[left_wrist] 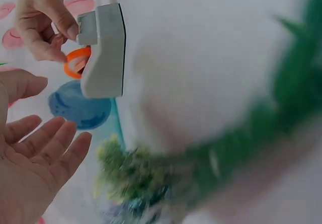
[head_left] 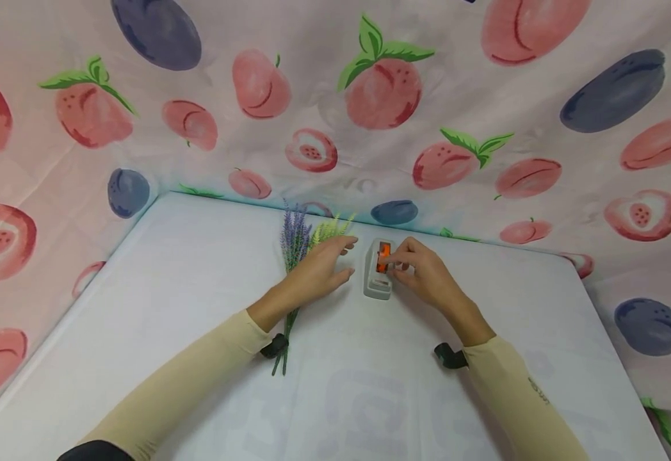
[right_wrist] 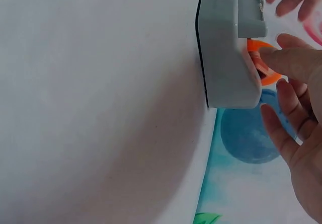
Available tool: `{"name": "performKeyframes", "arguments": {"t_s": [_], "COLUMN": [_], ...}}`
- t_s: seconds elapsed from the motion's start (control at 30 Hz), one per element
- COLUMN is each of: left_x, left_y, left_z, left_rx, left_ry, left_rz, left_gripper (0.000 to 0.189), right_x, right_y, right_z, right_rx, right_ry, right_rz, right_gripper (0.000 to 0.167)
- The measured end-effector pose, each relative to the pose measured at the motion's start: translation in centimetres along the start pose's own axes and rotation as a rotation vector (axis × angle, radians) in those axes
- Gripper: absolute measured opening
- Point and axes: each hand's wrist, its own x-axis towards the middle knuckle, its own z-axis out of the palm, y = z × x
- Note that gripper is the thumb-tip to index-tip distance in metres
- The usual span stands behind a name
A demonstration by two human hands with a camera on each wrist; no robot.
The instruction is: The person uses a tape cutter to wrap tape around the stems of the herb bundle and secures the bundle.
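Observation:
A grey tape dispenser point(head_left: 378, 291) stands on the table, with an orange-cored tape roll point(left_wrist: 71, 73) sitting in its top. My right hand point(head_left: 424, 272) is over its right side, thumb and index finger at the roll, pinching it. The right wrist view shows the right thumb point(right_wrist: 287, 60) against the roll, the other fingers bent behind. My left hand point(head_left: 319, 267) hovers to the left of the dispenser, fingers spread and holding nothing. Its palm point(left_wrist: 25, 183) faces up toward the camera in the left wrist view.
Artificial lavender stems point(head_left: 295, 240) with purple heads and a yellow-green sprig point(head_left: 332, 227) lie under and behind the left forearm. A white cloth covers the table point(head_left: 197, 269). Fruit-printed fabric point(head_left: 324, 83) hangs along the back and sides.

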Motion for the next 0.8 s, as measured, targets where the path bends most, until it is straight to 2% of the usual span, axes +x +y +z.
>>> {"name": "performKeyframes", "arguments": {"t_s": [0.2,0.33,0.53,0.63,0.8], "left_x": [2.3,3.5,4.6,4.9,5.3], "left_y": [-0.6,-0.8,-0.8,-0.9,-1.0], "left_z": [1.7,2.7,3.4,3.6,3.9], "left_rx": [-0.249,-0.323,-0.342,-0.327,-0.276], "left_ry": [-0.039,-0.099,-0.153,-0.155,-0.140], "left_rz": [-0.103,-0.115,-0.104,-0.104,-0.054], "left_gripper": [0.070,0.074,0.076,0.074,0.071], "right_x": [0.2,0.4,0.5,0.6,0.7], "right_y": [0.4,0.5,0.7,0.9,1.1], "right_z": [0.2,0.4,0.5,0.5,0.5], "right_rx": [-0.010,-0.035,-0.073,-0.080,-0.090], "right_ry": [-0.034,-0.030,-0.008,-0.006,-0.006], "right_rz": [-0.032,-0.056,-0.094,-0.122,-0.168], "right_gripper": [0.027,0.023,0.022,0.022,0.022]}}
